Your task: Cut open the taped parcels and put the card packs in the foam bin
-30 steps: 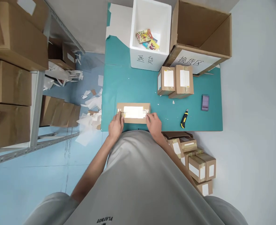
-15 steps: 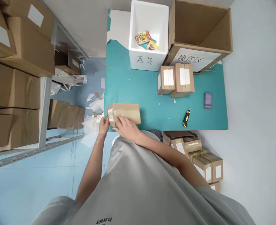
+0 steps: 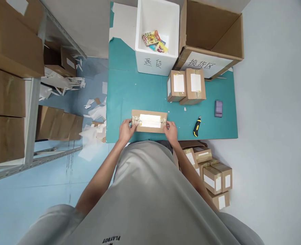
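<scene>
A taped cardboard box (image 3: 150,130) with a white label on its upper face lies near the front edge of the green table (image 3: 125,88). My left hand (image 3: 126,131) grips its left end, the thumb over the top edge. At the opposite end my right hand (image 3: 171,132) holds the box the same way. To the right lies a black and yellow utility knife (image 3: 196,127), apart from both hands. Two small labelled cartons, a shorter one (image 3: 176,95) and a taller one (image 3: 191,98), stand side by side behind the box.
At the back are a white foam box (image 3: 153,64) holding colourful packets and a large open carton (image 3: 211,54). A purple-grey flat object (image 3: 218,109) lies at the right. Metal shelving (image 3: 34,115) with cartons stands left; stacked boxes (image 3: 213,178) sit below the table's right side.
The box has been turned so its labelled face shows on top, and it sits further right. My right hand has shifted from its top to its right end; my left hand now grips the left end.
</scene>
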Demonstrator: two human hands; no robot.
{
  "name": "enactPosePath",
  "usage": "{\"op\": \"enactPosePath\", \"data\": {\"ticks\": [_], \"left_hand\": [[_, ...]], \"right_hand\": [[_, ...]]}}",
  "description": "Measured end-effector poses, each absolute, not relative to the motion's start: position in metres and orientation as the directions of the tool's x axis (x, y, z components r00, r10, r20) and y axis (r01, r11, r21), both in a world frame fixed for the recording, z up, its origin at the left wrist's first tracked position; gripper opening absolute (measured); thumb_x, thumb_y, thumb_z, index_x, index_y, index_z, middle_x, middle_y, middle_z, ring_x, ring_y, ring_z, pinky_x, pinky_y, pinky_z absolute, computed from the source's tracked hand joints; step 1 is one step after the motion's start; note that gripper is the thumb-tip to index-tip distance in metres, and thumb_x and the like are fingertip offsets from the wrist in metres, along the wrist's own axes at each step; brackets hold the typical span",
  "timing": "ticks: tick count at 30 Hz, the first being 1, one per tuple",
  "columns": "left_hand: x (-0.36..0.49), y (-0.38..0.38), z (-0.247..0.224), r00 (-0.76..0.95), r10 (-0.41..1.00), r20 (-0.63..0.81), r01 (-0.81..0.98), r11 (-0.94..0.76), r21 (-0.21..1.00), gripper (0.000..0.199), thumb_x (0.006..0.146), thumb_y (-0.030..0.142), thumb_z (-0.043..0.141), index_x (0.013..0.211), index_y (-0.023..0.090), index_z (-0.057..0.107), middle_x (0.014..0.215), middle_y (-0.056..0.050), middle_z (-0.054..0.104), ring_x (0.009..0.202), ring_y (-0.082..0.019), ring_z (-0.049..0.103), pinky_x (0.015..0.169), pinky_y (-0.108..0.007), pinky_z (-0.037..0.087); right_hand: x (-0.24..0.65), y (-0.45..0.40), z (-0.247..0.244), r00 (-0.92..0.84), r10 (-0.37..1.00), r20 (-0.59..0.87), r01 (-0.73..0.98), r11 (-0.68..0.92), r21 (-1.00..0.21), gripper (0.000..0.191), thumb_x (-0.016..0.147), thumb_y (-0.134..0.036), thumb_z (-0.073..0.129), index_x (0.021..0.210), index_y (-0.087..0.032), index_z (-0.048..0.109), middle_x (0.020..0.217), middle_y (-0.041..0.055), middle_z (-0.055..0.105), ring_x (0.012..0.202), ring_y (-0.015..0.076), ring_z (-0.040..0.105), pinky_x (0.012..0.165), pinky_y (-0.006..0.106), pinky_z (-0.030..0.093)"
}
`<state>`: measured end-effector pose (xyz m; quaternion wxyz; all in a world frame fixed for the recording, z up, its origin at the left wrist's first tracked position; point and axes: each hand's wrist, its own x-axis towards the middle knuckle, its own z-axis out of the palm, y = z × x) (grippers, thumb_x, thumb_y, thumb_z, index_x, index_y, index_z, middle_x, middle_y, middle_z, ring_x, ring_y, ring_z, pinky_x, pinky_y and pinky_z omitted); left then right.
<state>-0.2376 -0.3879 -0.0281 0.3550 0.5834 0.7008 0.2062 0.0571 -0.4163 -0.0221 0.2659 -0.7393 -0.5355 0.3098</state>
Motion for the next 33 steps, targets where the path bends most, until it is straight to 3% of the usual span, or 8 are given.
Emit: {"op": "enactPosePath", "data": {"ticks": [5,7,12,16,20,24,29,33], "left_hand": [[-0.229,-0.401,-0.032,-0.051,0.972,-0.231,0.729,0.194,0.656,0.037,0.096,0.04,0.068,0.124,0.017,0.063,0.124,-0.017,0.074,0.118,-0.035,0.069,0.1,-0.043,0.053],[-0.232,-0.411,-0.043,-0.047,0.958,-0.281,0.761,0.217,0.612,0.027,0.097,0.037,0.064,0.117,0.018,0.063,0.118,-0.017,0.075,0.114,-0.035,0.07,0.098,-0.042,0.053],[-0.248,-0.427,-0.069,0.076,0.868,-0.49,0.782,0.253,0.569,0.013,0.092,0.027,0.063,0.103,0.022,0.064,0.116,-0.015,0.078,0.109,-0.034,0.073,0.092,-0.039,0.052],[-0.256,-0.428,-0.072,0.099,0.859,-0.503,0.733,0.279,0.621,0.011,0.089,0.029,0.066,0.098,0.023,0.065,0.113,-0.011,0.08,0.108,-0.031,0.074,0.091,-0.036,0.052],[-0.258,-0.425,-0.052,0.009,0.889,-0.459,0.648,0.344,0.679,0.018,0.087,0.038,0.071,0.095,0.022,0.067,0.103,-0.01,0.081,0.101,-0.028,0.076,0.091,-0.035,0.055],[-0.259,-0.415,-0.018,-0.114,0.926,-0.361,0.52,0.365,0.772,0.032,0.092,0.048,0.07,0.108,0.021,0.075,0.108,-0.009,0.083,0.101,-0.025,0.078,0.095,-0.034,0.056],[-0.249,-0.37,0.002,-0.176,0.893,-0.414,0.571,0.435,0.696,0.04,0.092,0.055,0.07,0.098,0.018,0.082,0.093,-0.007,0.083,0.093,-0.026,0.076,0.079,-0.029,0.05],[-0.237,-0.303,0.002,-0.162,0.911,-0.378,0.686,0.379,0.621,0.04,0.094,0.052,0.067,0.086,0.015,0.081,0.08,-0.006,0.077,0.082,-0.023,0.07,0.071,-0.029,0.042]], "right_hand": [[0.066,-0.425,-0.025,0.331,0.944,-0.006,0.611,-0.219,-0.761,0.025,0.094,-0.033,0.061,0.113,-0.018,0.067,0.116,0.0148,0.072,0.111,0.0283,0.07,0.102,0.043,0.058],[0.067,-0.433,-0.035,0.359,0.931,-0.06,0.594,-0.278,-0.755,0.017,0.091,-0.03,0.061,0.105,-0.021,0.066,0.112,0.0132,0.074,0.108,0.0283,0.071,0.103,0.044,0.057],[0.064,-0.453,-0.071,0.34,0.856,-0.389,0.411,-0.507,-0.758,0.012,0.084,-0.026,0.059,0.094,-0.024,0.065,0.098,0.0096,0.08,0.095,0.0288,0.077,0.097,0.046,0.061],[0.06,-0.457,-0.079,0.331,0.851,-0.409,0.379,-0.517,-0.768,0.019,0.083,-0.036,0.061,0.096,-0.024,0.067,0.104,0.0102,0.082,0.101,0.0289,0.078,0.096,0.047,0.063],[0.065,-0.458,-0.057,0.329,0.874,-0.357,0.349,-0.464,-0.814,0.029,0.085,-0.051,0.067,0.094,-0.024,0.07,0.105,0.0108,0.081,0.104,0.0289,0.077,0.1,0.047,0.062],[0.073,-0.452,-0.024,0.266,0.925,-0.271,0.309,-0.348,-0.885,0.038,0.089,-0.055,0.07,0.104,-0.022,0.078,0.11,0.0121,0.081,0.104,0.0286,0.078,0.101,0.044,0.062],[0.078,-0.409,-0.013,0.312,0.913,-0.263,0.386,-0.375,-0.843,0.042,0.087,-0.057,0.067,0.098,-0.019,0.082,0.106,0.0136,0.083,0.098,0.0305,0.078,0.095,0.044,0.062],[0.083,-0.344,-0.019,0.312,0.925,-0.217,0.482,-0.35,-0.803,0.037,0.088,-0.049,0.063,0.085,-0.017,0.081,0.095,0.0122,0.084,0.095,0.0304,0.076,0.09,0.039,0.06]]}}
